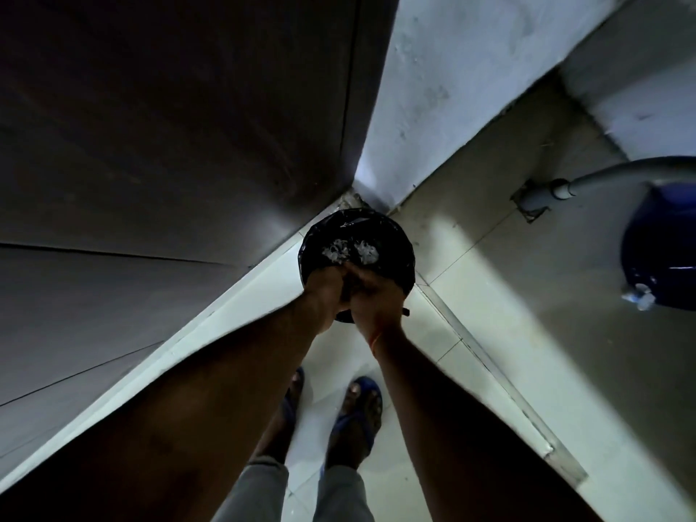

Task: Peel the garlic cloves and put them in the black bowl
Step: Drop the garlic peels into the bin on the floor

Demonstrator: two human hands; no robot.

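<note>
Both hands, left hand (pixel 325 292) and right hand (pixel 371 292), are pressed together over our black-lined bin (pixel 399 258), whose garlic skins (pixel 350 252) lie at twelve o'clock. Peeling seems done; we see no cloves or black bowl.

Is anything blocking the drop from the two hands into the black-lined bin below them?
Nothing visible does. The left hand and right hand are pressed together right over the near edge of the black-lined bin, which is open, with white scraps lying inside. No bowl or cloves show.
</note>
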